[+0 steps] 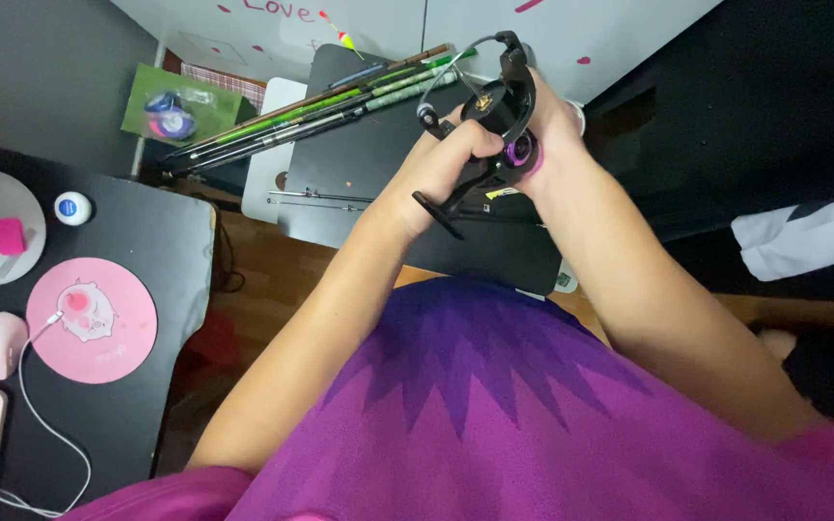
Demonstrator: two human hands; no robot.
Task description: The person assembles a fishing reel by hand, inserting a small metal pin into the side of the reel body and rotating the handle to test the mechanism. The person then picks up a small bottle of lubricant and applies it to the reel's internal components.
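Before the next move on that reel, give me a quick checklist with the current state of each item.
1. Left hand gripping the black fishing reel: ok.
2. Right hand supporting the reel from the far side: ok, though its fingers are mostly hidden.
3. Reel foot free, not mounted on any rod: ok.
4. Wire bail arm position, open or closed: cannot tell.
5. Fishing rods lying on the black case beyond the hands, untouched: ok.
6. Line on the spool: cannot tell.

A black desk (161,241) stands left on a wooden floor (272,280) below a pale wall (456,24).
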